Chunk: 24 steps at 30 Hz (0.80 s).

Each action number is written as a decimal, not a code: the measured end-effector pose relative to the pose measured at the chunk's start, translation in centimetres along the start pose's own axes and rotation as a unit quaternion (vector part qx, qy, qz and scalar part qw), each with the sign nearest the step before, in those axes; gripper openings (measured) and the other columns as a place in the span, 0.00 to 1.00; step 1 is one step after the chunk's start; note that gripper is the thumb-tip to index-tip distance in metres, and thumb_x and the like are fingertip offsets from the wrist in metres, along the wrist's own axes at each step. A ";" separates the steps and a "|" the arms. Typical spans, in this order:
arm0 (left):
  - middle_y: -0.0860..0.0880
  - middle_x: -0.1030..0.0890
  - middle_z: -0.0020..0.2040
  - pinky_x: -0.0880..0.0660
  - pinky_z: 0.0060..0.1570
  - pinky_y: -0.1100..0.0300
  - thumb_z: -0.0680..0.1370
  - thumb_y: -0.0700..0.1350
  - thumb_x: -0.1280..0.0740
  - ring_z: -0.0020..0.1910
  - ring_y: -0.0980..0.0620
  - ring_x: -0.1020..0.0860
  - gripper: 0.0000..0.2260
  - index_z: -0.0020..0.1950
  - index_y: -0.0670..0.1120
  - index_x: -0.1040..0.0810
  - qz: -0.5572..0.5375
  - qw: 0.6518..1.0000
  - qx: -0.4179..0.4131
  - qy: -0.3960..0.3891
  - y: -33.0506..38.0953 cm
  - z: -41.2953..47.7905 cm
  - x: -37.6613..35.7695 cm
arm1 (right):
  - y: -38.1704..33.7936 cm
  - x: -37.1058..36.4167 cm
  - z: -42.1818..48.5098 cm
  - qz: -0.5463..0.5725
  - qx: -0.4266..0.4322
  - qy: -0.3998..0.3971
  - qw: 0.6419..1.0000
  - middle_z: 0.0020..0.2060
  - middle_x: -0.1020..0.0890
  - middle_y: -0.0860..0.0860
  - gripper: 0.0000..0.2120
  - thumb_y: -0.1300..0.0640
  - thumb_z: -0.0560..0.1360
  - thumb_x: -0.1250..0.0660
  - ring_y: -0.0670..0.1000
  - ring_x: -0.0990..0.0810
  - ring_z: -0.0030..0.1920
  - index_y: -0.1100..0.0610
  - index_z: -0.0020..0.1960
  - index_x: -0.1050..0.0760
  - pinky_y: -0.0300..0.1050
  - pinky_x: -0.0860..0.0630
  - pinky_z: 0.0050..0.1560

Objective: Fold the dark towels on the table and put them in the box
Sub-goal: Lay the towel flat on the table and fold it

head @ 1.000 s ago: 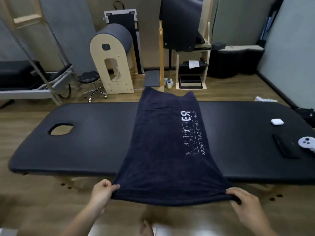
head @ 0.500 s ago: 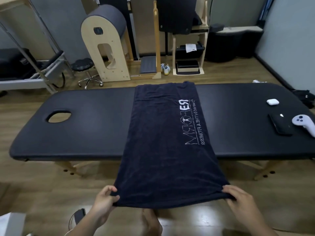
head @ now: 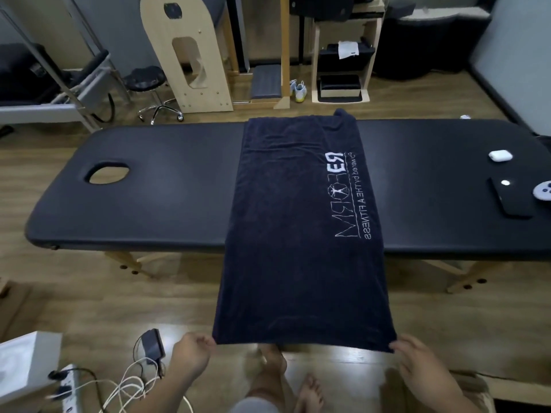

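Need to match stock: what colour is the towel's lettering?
White lettering on the dark navy towel; head view shows it.

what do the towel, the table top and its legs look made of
Towel: probably terry cotton, matte navy; soft nap and creases show. Table top: likely padded vinyl or faux leather; smooth black with a dull sheen and rounded edge. Legs: pale wood, seemingly light finish; bolt holes visible.
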<state>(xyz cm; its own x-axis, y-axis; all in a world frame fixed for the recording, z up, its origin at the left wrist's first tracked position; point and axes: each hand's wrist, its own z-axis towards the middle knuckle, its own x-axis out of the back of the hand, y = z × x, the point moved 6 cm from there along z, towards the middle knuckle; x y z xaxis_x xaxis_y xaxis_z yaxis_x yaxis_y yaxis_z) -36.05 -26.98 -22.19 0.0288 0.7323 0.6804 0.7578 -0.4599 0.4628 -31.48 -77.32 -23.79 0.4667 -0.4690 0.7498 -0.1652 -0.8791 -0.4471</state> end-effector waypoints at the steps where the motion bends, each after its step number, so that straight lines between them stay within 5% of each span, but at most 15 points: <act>1: 0.51 0.17 0.44 0.28 0.49 0.59 0.76 0.32 0.39 0.46 0.47 0.20 0.17 0.38 0.49 0.17 0.031 1.000 0.003 0.002 0.0 -0.2 0.2 | -0.1 0.0 0.0 -0.008 -0.007 -0.011 1.000 0.70 0.32 0.48 0.21 0.60 0.75 0.32 0.49 0.25 0.66 0.50 0.67 0.25 0.37 0.34 0.65; 5: 0.46 0.17 0.51 0.30 0.47 0.61 0.73 0.32 0.38 0.58 0.45 0.20 0.14 0.42 0.51 0.21 0.086 0.996 -0.023 -0.014 1.3 0.4 0.8 | -0.7 0.6 0.9 -0.005 -0.026 -0.021 0.999 0.72 0.34 0.54 0.24 0.62 0.74 0.32 0.53 0.22 0.62 0.52 0.69 0.27 0.38 0.33 0.63; 9: 0.46 0.18 0.60 0.31 0.47 0.64 0.76 0.35 0.38 0.59 0.46 0.20 0.13 0.52 0.51 0.20 0.110 0.991 -0.070 -0.026 4.3 2.0 1.0 | -2.6 2.0 3.0 -0.012 -0.043 -0.035 0.998 0.71 0.36 0.54 0.22 0.59 0.76 0.32 0.53 0.26 0.66 0.52 0.69 0.28 0.40 0.33 0.65; 12: 0.46 0.19 0.59 0.28 0.51 0.61 0.76 0.38 0.35 0.59 0.45 0.21 0.13 0.60 0.45 0.20 0.077 0.992 -0.097 -0.008 7.0 3.6 1.6 | -5.1 4.0 5.5 -0.012 -0.031 0.002 0.999 0.68 0.31 0.56 0.23 0.60 0.74 0.30 0.54 0.27 0.67 0.56 0.69 0.27 0.41 0.35 0.67; 20: 0.47 0.19 0.49 0.26 0.54 0.53 0.76 0.39 0.30 0.54 0.43 0.20 0.08 0.52 0.44 0.25 0.020 0.990 -0.138 0.024 16.9 11.1 4.2 | -10.8 9.6 14.1 0.104 -0.097 0.093 0.986 0.62 0.21 0.56 0.23 0.59 0.74 0.27 0.56 0.20 0.58 0.56 0.67 0.26 0.47 0.27 0.57; 24: 0.47 0.21 0.58 0.27 0.55 0.55 0.78 0.45 0.31 0.59 0.46 0.23 0.14 0.61 0.45 0.28 -0.010 0.994 -0.108 -0.019 21.5 16.8 3.2 | -12.1 12.1 19.7 0.124 -0.159 0.116 0.973 0.63 0.21 0.58 0.23 0.59 0.75 0.29 0.58 0.22 0.61 0.58 0.69 0.27 0.50 0.28 0.58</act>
<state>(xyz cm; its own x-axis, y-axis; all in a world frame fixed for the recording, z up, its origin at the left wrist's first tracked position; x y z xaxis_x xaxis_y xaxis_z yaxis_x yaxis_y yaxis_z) -8.68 -26.08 -19.60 0.0437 0.7591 0.6495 0.6011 -0.5392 0.5898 -6.69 -70.68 -18.87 0.1753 -0.6440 0.7447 -0.5255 -0.7008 -0.4824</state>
